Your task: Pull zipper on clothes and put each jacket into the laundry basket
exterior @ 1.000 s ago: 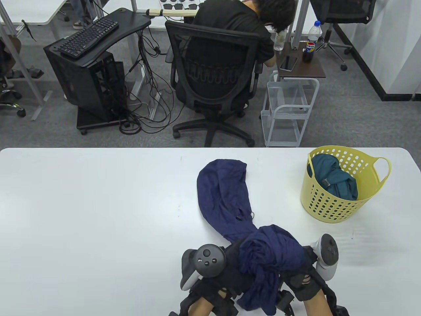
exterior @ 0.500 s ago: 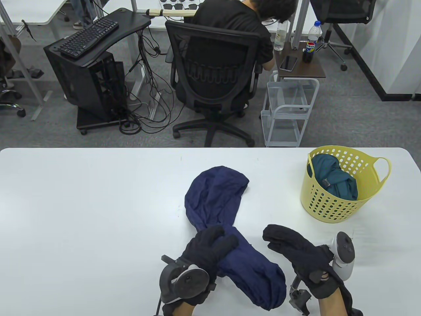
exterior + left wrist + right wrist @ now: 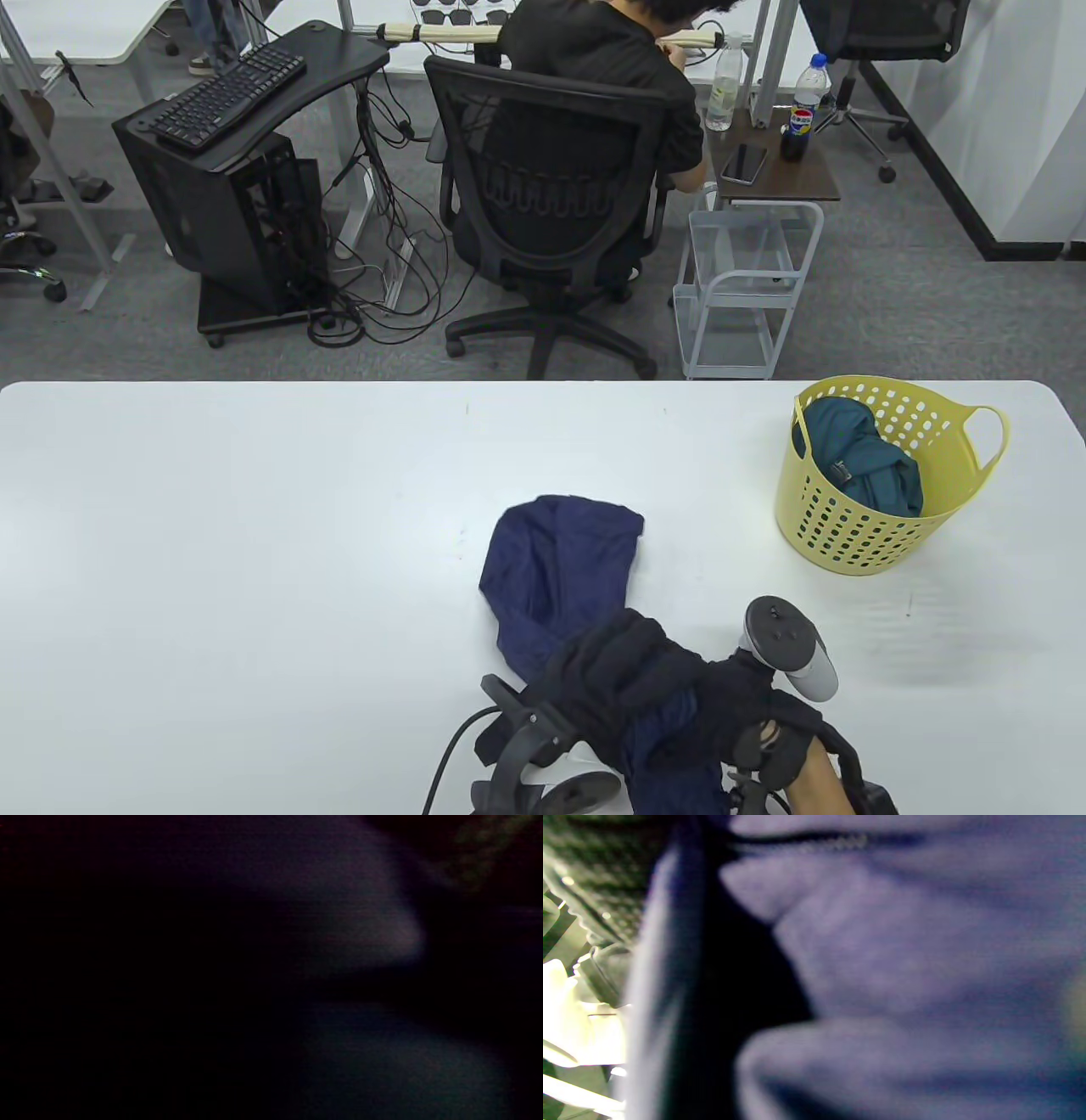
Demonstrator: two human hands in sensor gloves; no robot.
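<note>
One navy jacket [image 3: 560, 569] is left on the tabletop [image 3: 254, 543], bunched into a rope near the front edge, its far end spread loose toward the middle. Near end is wrapped up between both hands, probably gathered so it lifts as one bundle instead of trailing.

Left hand [image 3: 611, 679] lies across the cloth, fingers [image 3: 653, 645] curled over the roll and holding it. Right hand [image 3: 747, 705] is tucked against the same bunch from the other side; its fingers are hidden by fabric, so I can't tell whether they grip or just rest. Right wrist view shows only blurred navy folds close up, left wrist view is near black.

Zipper not visible here, can't say if it's done.

Yellow basket [image 3: 848, 526] sits to the right, well apart from the hands, with a teal jacket [image 3: 865, 463] already inside. Room left for the navy one, I'd judge.
</note>
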